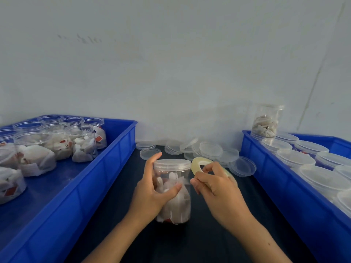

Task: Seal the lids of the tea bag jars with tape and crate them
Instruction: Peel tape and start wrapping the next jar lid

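A clear plastic jar (175,204) full of tea bags stands upright on the dark table, its clear lid (171,164) on top. My left hand (152,192) grips the jar from the left, thumb across its front. My right hand (216,185) holds a yellowish roll of tape (196,165) right beside the jar, just below lid height, fingers pinching near the jar's wall. Any pulled tape strip is too clear to make out.
A blue crate (114,158) on the left holds several open jars of tea bags. A blue crate (266,179) on the right holds several lidded jars, one jar (266,122) stacked on top. Loose clear lids (209,149) lie at the table's back.
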`<state>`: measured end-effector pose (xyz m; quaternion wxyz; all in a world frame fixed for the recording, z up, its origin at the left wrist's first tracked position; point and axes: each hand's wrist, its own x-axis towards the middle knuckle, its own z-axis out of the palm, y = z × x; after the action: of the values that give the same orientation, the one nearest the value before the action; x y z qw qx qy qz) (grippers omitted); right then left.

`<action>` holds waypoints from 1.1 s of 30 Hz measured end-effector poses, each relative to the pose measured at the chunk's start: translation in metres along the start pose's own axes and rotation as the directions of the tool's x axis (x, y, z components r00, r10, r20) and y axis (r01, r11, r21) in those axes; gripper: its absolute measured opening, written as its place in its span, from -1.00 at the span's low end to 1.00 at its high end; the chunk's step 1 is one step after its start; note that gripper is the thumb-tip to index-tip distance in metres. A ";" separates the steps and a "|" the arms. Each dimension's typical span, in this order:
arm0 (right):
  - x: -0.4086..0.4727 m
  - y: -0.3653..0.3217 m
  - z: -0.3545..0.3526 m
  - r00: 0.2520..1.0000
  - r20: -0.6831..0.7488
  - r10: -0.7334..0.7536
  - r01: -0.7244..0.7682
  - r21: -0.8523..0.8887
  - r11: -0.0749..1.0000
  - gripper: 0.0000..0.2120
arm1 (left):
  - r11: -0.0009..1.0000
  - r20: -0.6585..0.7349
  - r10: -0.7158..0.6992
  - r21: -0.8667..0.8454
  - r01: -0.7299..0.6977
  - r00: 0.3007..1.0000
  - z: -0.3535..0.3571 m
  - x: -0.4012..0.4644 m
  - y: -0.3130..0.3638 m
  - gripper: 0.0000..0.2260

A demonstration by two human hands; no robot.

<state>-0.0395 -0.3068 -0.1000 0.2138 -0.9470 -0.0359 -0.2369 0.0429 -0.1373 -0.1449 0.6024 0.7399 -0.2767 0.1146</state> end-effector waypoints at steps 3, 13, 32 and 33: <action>0.000 0.001 -0.011 1.000 -0.004 -0.019 0.019 -0.049 0.999 -0.73 | 1.000 0.035 -0.001 0.008 0.001 0.999 0.005 -0.002 0.005 -0.18; 0.001 -0.010 -0.019 0.999 0.043 -0.014 0.015 -0.031 0.999 -0.66 | 0.986 0.062 0.041 0.162 -0.050 0.997 0.013 -0.005 0.005 -0.16; -0.006 -0.005 -0.022 0.999 0.032 0.008 -0.006 -0.048 0.999 -0.70 | 0.986 0.038 -0.004 0.168 -0.002 0.999 0.017 -0.006 0.015 -0.27; -0.005 -0.006 -0.021 1.000 0.024 0.011 -0.010 -0.061 0.998 -0.70 | 0.985 0.037 -0.002 0.174 -0.005 0.999 0.017 -0.007 0.015 -0.27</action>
<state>-0.0541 -0.3106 -0.0832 0.1855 -0.9561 -0.0262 -0.2252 0.0263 -0.1534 -0.1395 0.5301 0.7916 -0.2772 0.1251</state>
